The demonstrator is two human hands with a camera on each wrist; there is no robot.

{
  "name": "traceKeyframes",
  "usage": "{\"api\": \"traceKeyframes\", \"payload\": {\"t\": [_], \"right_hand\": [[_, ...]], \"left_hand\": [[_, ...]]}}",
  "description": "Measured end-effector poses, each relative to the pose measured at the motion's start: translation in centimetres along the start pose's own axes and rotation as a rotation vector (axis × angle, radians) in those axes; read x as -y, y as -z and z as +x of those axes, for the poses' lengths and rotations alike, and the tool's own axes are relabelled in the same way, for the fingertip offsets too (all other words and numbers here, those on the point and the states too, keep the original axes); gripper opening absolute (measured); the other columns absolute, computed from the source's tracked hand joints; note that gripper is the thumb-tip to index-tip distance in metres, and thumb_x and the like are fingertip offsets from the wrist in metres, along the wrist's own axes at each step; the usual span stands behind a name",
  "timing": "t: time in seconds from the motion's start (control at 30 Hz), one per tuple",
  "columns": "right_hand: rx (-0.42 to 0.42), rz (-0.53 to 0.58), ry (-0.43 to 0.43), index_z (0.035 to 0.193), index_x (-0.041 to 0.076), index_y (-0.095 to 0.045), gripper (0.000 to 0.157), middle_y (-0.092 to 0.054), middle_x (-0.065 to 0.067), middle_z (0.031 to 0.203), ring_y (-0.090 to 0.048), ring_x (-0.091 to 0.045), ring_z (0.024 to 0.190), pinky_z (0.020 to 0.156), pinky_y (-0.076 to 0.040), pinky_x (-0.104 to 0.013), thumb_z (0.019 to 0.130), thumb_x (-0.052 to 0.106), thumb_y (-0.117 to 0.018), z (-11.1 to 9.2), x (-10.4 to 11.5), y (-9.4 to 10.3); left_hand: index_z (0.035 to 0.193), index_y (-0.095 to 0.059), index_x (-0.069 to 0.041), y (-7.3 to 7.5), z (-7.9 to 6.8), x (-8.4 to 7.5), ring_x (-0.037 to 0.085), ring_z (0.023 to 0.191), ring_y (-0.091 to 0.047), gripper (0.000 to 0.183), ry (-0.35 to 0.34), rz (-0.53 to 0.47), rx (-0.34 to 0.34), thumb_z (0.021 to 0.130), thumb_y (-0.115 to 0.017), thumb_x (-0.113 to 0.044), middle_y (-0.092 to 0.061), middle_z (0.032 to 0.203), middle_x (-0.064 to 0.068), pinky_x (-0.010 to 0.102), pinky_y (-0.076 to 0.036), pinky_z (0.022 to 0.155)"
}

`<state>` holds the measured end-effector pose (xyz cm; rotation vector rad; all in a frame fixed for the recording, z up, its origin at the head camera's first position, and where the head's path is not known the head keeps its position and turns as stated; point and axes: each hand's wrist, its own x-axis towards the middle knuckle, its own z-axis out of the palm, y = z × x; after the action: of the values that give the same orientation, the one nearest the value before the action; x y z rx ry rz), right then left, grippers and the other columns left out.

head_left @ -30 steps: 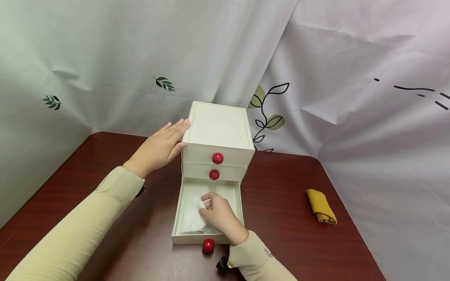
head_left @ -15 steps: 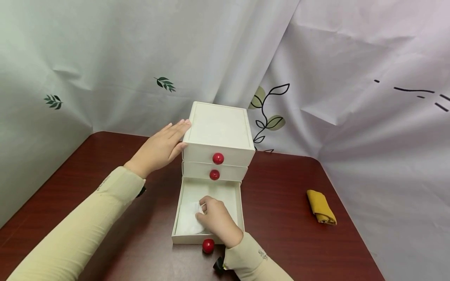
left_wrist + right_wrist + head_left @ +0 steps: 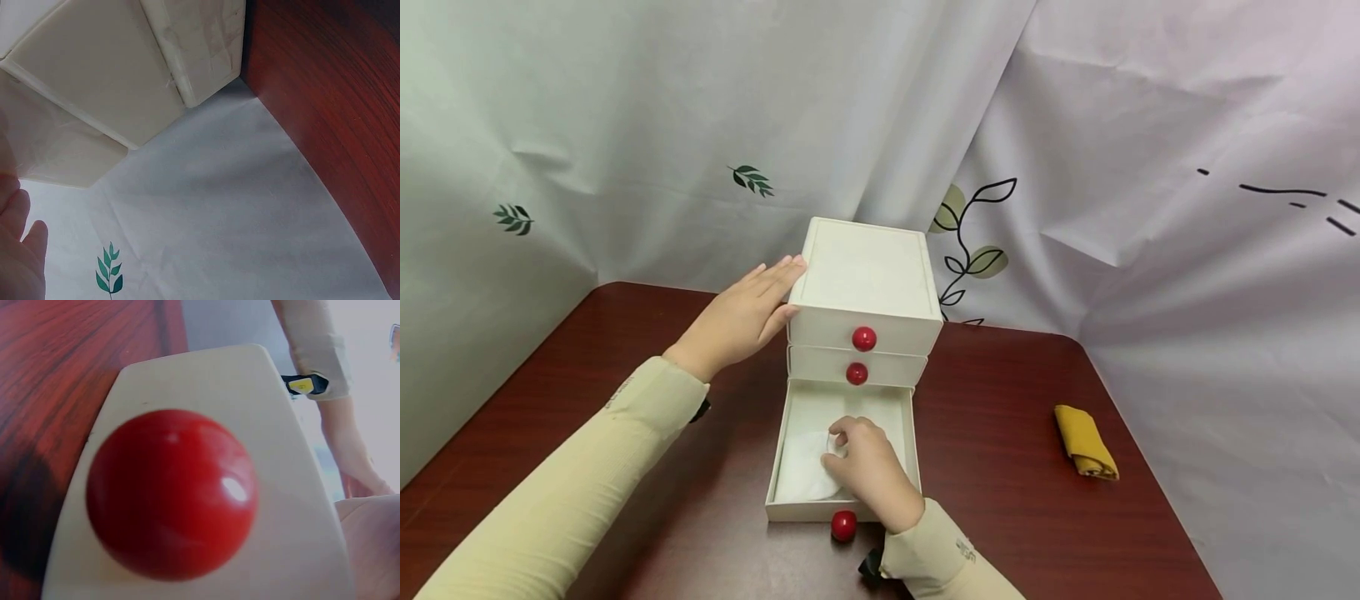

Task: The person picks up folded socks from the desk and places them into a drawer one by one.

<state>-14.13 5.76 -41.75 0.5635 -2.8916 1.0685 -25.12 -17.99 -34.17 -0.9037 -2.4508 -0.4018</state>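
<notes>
A white drawer box [image 3: 865,267] with round red knobs stands on the table, its bottom drawer [image 3: 778,512] pulled out. My left hand [image 3: 737,321] rests with straight fingers against the box's upper left side; part of that hand shows at the left edge of the left wrist view. Inside the bottom drawer lies a thin, white, cloth-like sheet [image 3: 801,471]. My right hand [image 3: 876,471] reaches over the drawer front and pinches the sheet's right edge between thumb and curled fingers. In the right wrist view the drawer's red knob [image 3: 172,494] covers the middle, and the fingertips are hidden.
A folded yellow cloth [image 3: 1086,442] lies on the right side of the dark red table [image 3: 1000,467]. The two upper drawers [image 3: 895,367] are closed. A whitish curtain [image 3: 685,125] with leaf prints hangs behind the table.
My right hand has shifted slightly left and back, staying over the drawer. The white sheet, bunched up at its right edge before, now lies flatter. My left hand has stayed in place.
</notes>
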Motion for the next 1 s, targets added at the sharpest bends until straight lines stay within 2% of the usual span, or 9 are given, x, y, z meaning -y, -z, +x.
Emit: {"api": "traceKeyframes", "payload": {"t": [0.23,0.4,0.63,0.77,1.0], "right_hand": [[-0.015,0.064,0.013,0.107,-0.004,-0.07,0.026,-0.063,-0.008,0.087,-0.062,-0.011,0.066,0.064,-0.051,-0.023,0.082,0.002,-0.075,-0.3,0.1,1.3],[-0.051,0.076,0.077,0.108,-0.003,-0.071,0.024,-0.067,-0.011,0.093,-0.067,-0.014,0.069,0.066,-0.055,-0.022,0.085,0.003,-0.073,-0.3,-0.3,2.5],[-0.083,0.121,0.162,0.11,-0.002,-0.071,0.021,-0.069,-0.014,0.101,-0.07,-0.024,0.079,0.07,-0.063,-0.033,0.09,0.003,-0.071,-0.6,-1.0,4.7],[-0.133,0.119,0.174,0.11,0.003,-0.073,0.021,-0.069,-0.01,0.103,-0.07,-0.019,0.082,0.071,-0.063,-0.036,0.09,0.003,-0.072,-0.9,-1.6,6.2],[-0.275,0.063,0.228,0.108,0.008,-0.074,0.021,-0.069,-0.007,0.094,-0.065,-0.009,0.078,0.067,-0.059,-0.026,0.087,0.005,-0.077,-1.4,-3.8,9.2]], "left_hand": [[0.155,-0.035,0.003,0.1,0.0,0.0,0.034,0.147,-0.036,0.061,0.009,0.002,0.015,0.104,-0.058,-0.021,-0.039,0.158,0.019,0.048,-0.022,0.125],[0.155,-0.035,0.003,0.2,0.0,0.0,0.034,0.147,-0.036,0.061,0.011,0.004,0.023,0.104,-0.058,-0.022,-0.039,0.158,0.02,0.048,-0.022,0.125],[0.155,-0.035,0.003,0.1,0.0,0.1,0.035,0.147,-0.036,0.061,0.005,-0.001,0.015,0.104,-0.058,-0.021,-0.039,0.158,0.02,0.05,-0.023,0.124],[0.155,-0.035,0.003,0.1,0.0,0.0,0.035,0.147,-0.036,0.062,0.004,-0.007,0.015,0.104,-0.058,-0.021,-0.039,0.158,0.02,0.05,-0.023,0.124],[0.156,-0.034,0.003,0.0,0.0,0.1,0.034,0.148,-0.035,0.062,0.006,-0.003,0.019,0.104,-0.058,-0.021,-0.038,0.159,0.019,0.05,-0.023,0.124]]}}
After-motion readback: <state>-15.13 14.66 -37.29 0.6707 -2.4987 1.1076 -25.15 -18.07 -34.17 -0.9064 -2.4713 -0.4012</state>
